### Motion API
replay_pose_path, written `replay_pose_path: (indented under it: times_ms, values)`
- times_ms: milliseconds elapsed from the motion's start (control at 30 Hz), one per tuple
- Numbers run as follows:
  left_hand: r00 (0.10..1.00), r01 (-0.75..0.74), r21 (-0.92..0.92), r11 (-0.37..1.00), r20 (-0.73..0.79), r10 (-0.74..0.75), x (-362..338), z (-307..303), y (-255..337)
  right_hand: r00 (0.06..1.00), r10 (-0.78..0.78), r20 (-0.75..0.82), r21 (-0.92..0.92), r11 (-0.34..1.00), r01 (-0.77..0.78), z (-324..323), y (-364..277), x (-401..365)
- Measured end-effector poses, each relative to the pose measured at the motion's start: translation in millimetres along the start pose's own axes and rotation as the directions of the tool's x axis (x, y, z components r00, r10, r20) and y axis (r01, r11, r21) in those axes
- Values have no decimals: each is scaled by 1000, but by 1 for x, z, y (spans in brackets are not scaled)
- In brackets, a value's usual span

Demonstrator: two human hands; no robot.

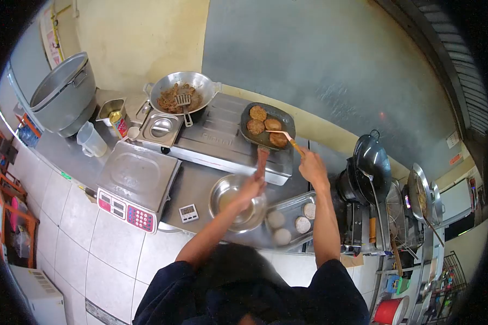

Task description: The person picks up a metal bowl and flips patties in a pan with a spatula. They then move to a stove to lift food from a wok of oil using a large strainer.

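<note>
My left hand point(251, 187), slightly blurred, is closed around the reddish-brown handle of a dark square frying pan point(268, 112) on the stove. Several browned round patties point(256, 127) lie in the pan. In my right hand point(312, 167) is a spatula point(294, 143) with an orange-brown handle; its pale head touches or hangs just over the patties at the pan's right side. Below my left forearm sits a round metal bowl point(218, 194). Beside it, a metal tray point(290, 207) holds several pale, coated round patties point(282, 236), partly next to my right forearm.
A wok point(209, 83) with browned food and a slotted turner point(183, 101) stands on the stove's left side. Nearer are a digital scale point(138, 173), a timer point(188, 213) and a plastic jug point(91, 140). Black woks point(375, 162) crowd the right; a large pot point(62, 95) stands far left.
</note>
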State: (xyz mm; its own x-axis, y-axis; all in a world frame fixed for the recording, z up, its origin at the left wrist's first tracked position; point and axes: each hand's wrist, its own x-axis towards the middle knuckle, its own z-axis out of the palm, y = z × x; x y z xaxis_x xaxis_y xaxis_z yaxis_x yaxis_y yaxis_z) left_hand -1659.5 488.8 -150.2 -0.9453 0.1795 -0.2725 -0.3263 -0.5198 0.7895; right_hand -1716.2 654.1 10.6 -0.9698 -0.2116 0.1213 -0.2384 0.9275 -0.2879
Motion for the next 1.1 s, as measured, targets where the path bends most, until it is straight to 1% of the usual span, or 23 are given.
replay_pose_path:
  times_ms: [67,133,233,267,433,500,533,600,633,667,700,733,767,833,900,967,1033,1100]
  values:
    - [1000,4,-6,1000,9,-4,-1,-1,-2,1000,-7,-10,-20,1000,7,3,-4,-4]
    - [1000,-11,-20,1000,9,11,1,-1,1,998,37,-43,-46,998,-39,9,-5,-3]
    - [1000,-5,-45,999,-5,5,1,-2,-4,1000,22,-22,-80,996,-24,16,-8,1]
    - [1000,-3,-39,999,-10,2,3,-1,-6,999,27,-23,-79,996,-28,21,-7,3]
    - [999,-4,-44,999,-35,3,9,1,-8,990,20,-143,-61,998,-29,40,-3,14]
    - [1000,-12,-48,999,24,13,6,0,-5,987,8,-160,-43,999,-15,39,-2,19]
    - [1000,-13,-49,999,21,14,4,0,-4,985,10,-175,-20,1000,-14,39,-2,19]
    - [999,-2,-23,1000,-34,1,3,4,-4,983,21,-180,-9,1000,-22,39,-1,27]
    - [999,1,-23,1000,-32,-2,6,1,-8,982,32,-185,2,999,-32,38,-1,29]
    - [1000,-10,1,1000,20,10,12,-5,-14,982,32,-186,1,999,-33,37,0,30]
    - [997,-24,25,999,71,23,17,-10,-20,988,35,-149,-19,999,-38,34,1,31]
    - [997,-31,22,999,68,29,18,-11,-19,993,33,-111,-40,998,-38,29,-3,32]
    - [998,-18,36,999,59,16,18,-12,-19,994,22,-109,-43,999,-27,23,-6,31]
    - [999,-5,45,999,43,3,15,-11,-16,998,-7,-66,-103,995,0,14,-8,22]
    - [1000,-30,-18,999,3,30,8,-6,-10,999,-4,-39,-110,994,0,17,-1,20]
    - [1000,-25,-33,999,13,25,6,-5,-6,1000,-1,-15,-120,993,-1,15,5,19]
    - [1000,-18,-47,999,20,19,6,-6,-6,1000,24,-14,-62,998,-25,11,7,16]
    - [1000,-9,-40,999,10,10,8,-6,-8,1000,16,6,-64,998,-16,0,5,13]
